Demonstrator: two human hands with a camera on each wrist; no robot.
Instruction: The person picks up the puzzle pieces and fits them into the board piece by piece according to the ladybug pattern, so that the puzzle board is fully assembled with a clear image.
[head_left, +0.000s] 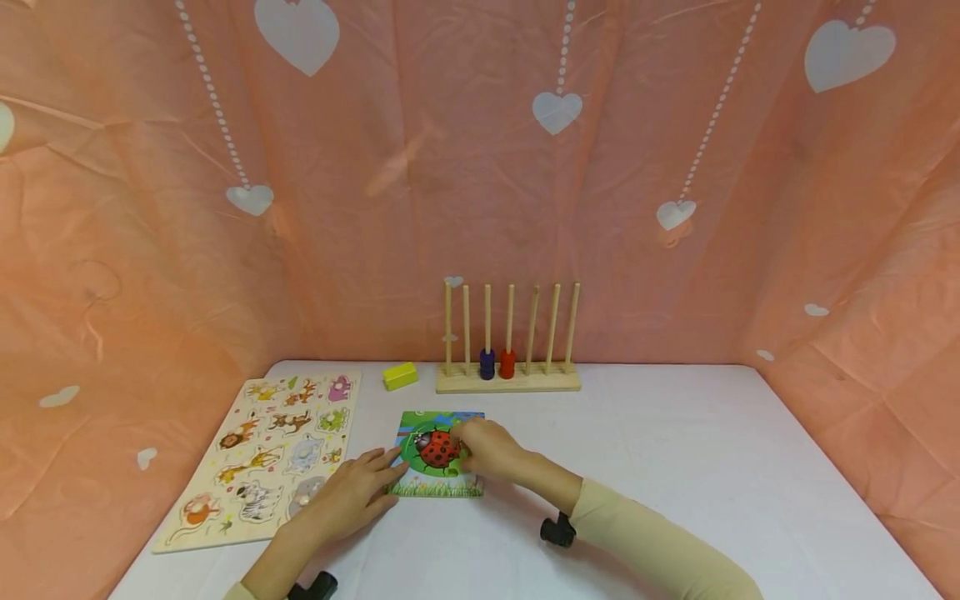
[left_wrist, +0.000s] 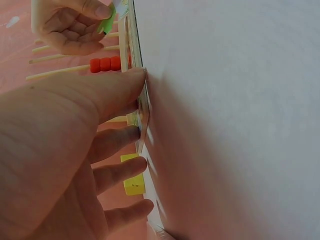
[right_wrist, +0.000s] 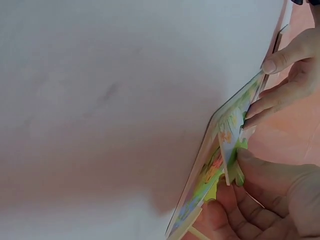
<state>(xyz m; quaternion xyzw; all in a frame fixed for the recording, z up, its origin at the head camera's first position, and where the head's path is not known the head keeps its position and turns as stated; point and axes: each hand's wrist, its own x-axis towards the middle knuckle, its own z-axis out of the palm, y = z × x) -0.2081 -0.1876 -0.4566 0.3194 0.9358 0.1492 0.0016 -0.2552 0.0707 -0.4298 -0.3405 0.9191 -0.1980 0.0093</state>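
A square ladybug jigsaw puzzle (head_left: 437,488) lies on the white table in front of me. My left hand (head_left: 351,495) rests at its left edge, fingers stretched out, with the thumb and fingertips touching the rim in the left wrist view. My right hand (head_left: 489,450) is over the puzzle's right side. Between its thumb and fingers it pinches a green-edged puzzle piece (right_wrist: 231,150), tilted up from the board in the right wrist view. Under that piece, part of another coloured picture (right_wrist: 212,167) shows. The fingertips of the right hand are partly hidden in the head view.
A wooden animal peg puzzle (head_left: 251,442) lies at the left, close to my left forearm. Behind the ladybug puzzle are a yellow block (head_left: 401,376) and a wooden peg rack (head_left: 510,383) bearing blue beads (head_left: 487,364) and red beads (head_left: 507,364). Pink curtain surrounds the table.
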